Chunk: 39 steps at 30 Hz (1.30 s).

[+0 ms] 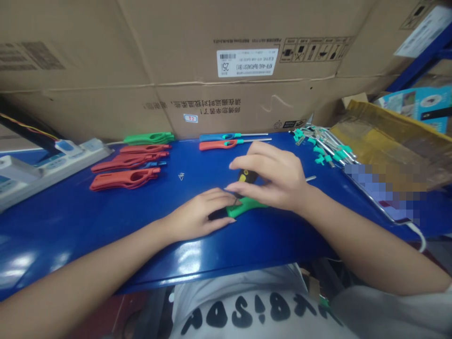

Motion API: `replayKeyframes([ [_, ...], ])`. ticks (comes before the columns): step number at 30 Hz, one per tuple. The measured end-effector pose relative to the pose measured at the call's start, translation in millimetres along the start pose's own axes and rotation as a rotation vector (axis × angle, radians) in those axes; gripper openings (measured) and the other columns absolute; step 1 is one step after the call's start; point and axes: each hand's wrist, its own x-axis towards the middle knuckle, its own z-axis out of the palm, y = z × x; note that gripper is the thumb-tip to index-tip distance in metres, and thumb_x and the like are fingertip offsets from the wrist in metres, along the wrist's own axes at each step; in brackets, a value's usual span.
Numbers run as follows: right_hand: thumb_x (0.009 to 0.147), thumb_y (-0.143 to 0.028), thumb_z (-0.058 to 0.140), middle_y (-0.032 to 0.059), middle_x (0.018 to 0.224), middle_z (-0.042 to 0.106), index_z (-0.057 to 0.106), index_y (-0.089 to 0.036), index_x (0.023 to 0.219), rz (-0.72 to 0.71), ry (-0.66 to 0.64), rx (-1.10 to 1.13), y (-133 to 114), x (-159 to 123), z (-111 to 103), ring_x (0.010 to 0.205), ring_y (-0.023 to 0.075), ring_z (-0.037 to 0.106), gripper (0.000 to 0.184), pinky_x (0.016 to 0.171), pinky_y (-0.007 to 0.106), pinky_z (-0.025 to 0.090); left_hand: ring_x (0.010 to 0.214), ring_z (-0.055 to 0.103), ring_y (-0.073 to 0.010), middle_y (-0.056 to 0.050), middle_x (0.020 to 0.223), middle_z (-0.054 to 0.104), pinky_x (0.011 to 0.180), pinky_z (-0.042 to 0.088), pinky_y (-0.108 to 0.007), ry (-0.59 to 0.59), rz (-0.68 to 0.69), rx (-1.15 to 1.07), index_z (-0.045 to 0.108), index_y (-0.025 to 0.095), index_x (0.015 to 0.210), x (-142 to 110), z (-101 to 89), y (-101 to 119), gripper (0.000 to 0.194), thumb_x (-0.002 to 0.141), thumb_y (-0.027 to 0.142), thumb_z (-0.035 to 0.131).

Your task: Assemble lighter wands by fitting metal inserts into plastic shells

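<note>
My left hand (203, 214) lies on the blue table with its fingers round the near end of a green lighter (247, 206), pressing it against the surface. My right hand (273, 176) is above the lighter, its thumb and fingers closed about the black and yellow handle of a short screwdriver (243, 178). The screwdriver stands roughly upright, its shaft reaching down to the lighter beside my left fingertips; the tip is hidden. A metal tube (310, 178) shows past my right hand. A few small screws (181, 176) lie to the left.
Red lighter shells (123, 180) and green shells (150, 138) are stacked at left, near a white power strip (52, 167). Blue (217, 137) and red (218, 144) lighters lie at the back. Metal tubes with teal parts (326, 146), a cardboard box (391, 136) and a phone-like device (381, 193) occupy the right.
</note>
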Motion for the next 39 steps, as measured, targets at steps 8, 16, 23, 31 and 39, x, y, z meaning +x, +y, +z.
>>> replayKeyframes([
  [8,0.103,-0.034,0.054,0.0047,0.101,0.074,0.069,-0.016,0.119,0.032,-0.077,0.119,-5.0,0.9,-1.0,0.077,0.0095,0.066,0.028,0.072,0.023,0.056,0.113,0.066,-0.0234,-0.011,0.119,0.072,0.101,0.053,-0.039,0.006,-0.012,-0.010,0.064,0.018,0.127,-0.6,0.7,-0.7,0.033,0.095,0.028,0.066],
  [16,0.108,-0.023,0.037,0.0069,0.111,0.072,0.057,-0.014,0.138,0.108,-0.155,0.202,-6.0,1.0,0.7,0.080,0.0087,0.066,0.037,0.074,0.023,0.056,0.113,0.066,-0.0247,-0.011,0.120,0.071,0.101,0.054,-0.041,-0.001,-0.026,-0.001,0.064,0.018,0.126,0.0,-0.6,0.6,0.033,0.096,0.030,0.066],
  [23,0.104,-0.033,0.050,0.0072,0.106,0.075,0.067,-0.016,0.124,-0.004,-0.037,0.042,-4.6,-0.1,-1.5,0.092,0.0142,0.070,0.032,0.088,0.029,0.057,0.109,0.066,-0.0241,-0.011,0.118,0.071,0.098,0.054,-0.040,0.008,-0.010,0.004,0.064,0.019,0.126,-0.7,0.7,-1.2,0.032,0.097,0.031,0.065],
  [31,0.096,-0.036,0.065,0.0038,0.090,0.076,0.073,-0.016,0.112,-0.076,0.031,-0.034,-5.5,-1.1,-2.5,0.080,0.0123,0.070,0.026,0.076,0.023,0.057,0.106,0.067,-0.0236,-0.010,0.113,0.073,0.096,0.055,-0.039,0.036,-0.001,-0.003,0.066,0.019,0.123,-0.3,0.9,-0.4,0.030,0.095,0.030,0.067],
  [39,0.101,-0.028,0.058,0.0055,0.098,0.076,0.069,-0.014,0.118,-0.006,-0.055,0.170,-6.0,0.3,0.1,0.083,0.0109,0.070,0.024,0.077,0.022,0.057,0.107,0.068,-0.0236,-0.010,0.115,0.073,0.097,0.055,-0.039,0.033,0.002,-0.009,0.066,0.020,0.124,-0.6,1.0,-1.1,0.030,0.095,0.028,0.067],
])
